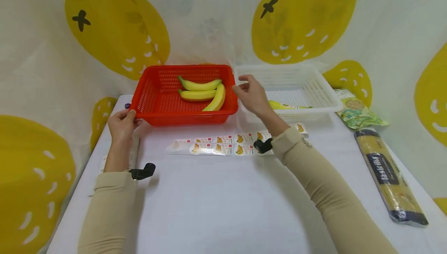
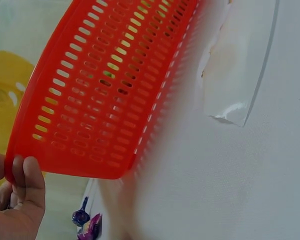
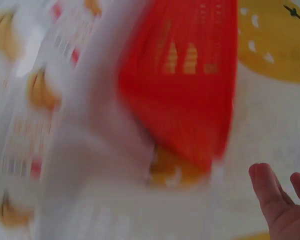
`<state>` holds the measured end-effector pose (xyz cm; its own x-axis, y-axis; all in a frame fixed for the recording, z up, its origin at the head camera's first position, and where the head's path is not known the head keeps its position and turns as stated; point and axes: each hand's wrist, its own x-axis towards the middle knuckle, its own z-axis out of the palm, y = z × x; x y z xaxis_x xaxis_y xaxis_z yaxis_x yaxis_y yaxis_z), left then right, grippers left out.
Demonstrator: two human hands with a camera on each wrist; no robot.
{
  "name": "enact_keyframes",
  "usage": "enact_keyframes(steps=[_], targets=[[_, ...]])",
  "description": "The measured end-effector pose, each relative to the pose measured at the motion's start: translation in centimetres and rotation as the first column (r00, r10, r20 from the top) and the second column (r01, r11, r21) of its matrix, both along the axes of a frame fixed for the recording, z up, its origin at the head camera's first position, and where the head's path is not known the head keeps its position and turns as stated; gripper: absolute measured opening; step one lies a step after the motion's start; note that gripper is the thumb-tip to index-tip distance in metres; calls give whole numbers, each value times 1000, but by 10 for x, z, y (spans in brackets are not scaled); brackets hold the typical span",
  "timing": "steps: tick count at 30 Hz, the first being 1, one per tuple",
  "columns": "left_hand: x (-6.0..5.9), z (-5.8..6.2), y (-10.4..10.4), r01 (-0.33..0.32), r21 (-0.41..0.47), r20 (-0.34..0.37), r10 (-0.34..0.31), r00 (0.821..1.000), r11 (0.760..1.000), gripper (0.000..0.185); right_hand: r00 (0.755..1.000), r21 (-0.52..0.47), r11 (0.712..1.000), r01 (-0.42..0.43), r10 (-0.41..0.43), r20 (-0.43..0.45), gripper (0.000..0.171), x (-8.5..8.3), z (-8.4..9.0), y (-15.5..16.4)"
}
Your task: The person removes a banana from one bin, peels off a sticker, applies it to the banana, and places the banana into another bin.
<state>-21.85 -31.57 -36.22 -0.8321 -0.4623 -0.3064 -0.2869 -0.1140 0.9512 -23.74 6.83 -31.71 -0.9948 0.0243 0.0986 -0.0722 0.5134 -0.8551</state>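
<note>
I'm gripping the red perforated basket (image 1: 185, 119) with the left hand (image 1: 121, 126); the right hand (image 1: 255, 96) is hovering, released, beside it.

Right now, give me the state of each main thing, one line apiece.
Red basket: holding three bananas
White basket: not empty
Left hand: pinching the red basket's rim
Right hand: holding nothing
Sticker strips: laid out flat
Yellow pack: lying flat, looks closed
Green bag: open or closed, unclear

White table (image 1: 209, 207), red basket (image 1: 188, 120), white basket (image 1: 331, 90), banana-sticker strips (image 1: 221, 149), tan packet (image 1: 382, 168), green packet (image 1: 359, 110)
</note>
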Motion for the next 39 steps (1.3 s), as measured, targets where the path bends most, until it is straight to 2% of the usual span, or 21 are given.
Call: enact_keyframes(steps=[4, 11, 14, 20, 29, 34, 37, 39], targets=[[0, -6, 8, -9, 30, 22, 9, 1000, 1000, 43, 991, -12, 999, -48, 49, 127, 54, -19, -14, -30], [4, -12, 19, -12, 74, 12, 11, 1000, 997, 43, 960, 150, 985, -83, 39, 278, 63, -35, -22, -49], [5, -10, 20, -17, 97, 3, 17, 1000, 995, 43, 947, 159, 985, -72, 17, 321, 65, -39, -20, -53], [4, -7, 21, -17, 137, -13, 19, 1000, 990, 43, 924, 71, 997, 22, -47, 380, 63, -44, -16, -59], [10, -4, 24, -7, 176, -45, 15, 999, 984, 43, 905, -111, 988, 111, -55, 422, 62, -58, -30, -60], [22, -8, 22, -18, 220, -16, 22, 1000, 975, 41, 882, -159, 980, 123, -34, 471, 62, -58, -40, -66], [34, -9, 17, -22, 249, -16, 27, 1000, 968, 41, 870, -143, 985, 100, -17, 492, 62, -56, -43, -71], [41, -9, 13, -33, 269, -40, 46, 998, 963, 40, 875, -107, 992, 63, -4, 484, 61, -55, -43, -76]])
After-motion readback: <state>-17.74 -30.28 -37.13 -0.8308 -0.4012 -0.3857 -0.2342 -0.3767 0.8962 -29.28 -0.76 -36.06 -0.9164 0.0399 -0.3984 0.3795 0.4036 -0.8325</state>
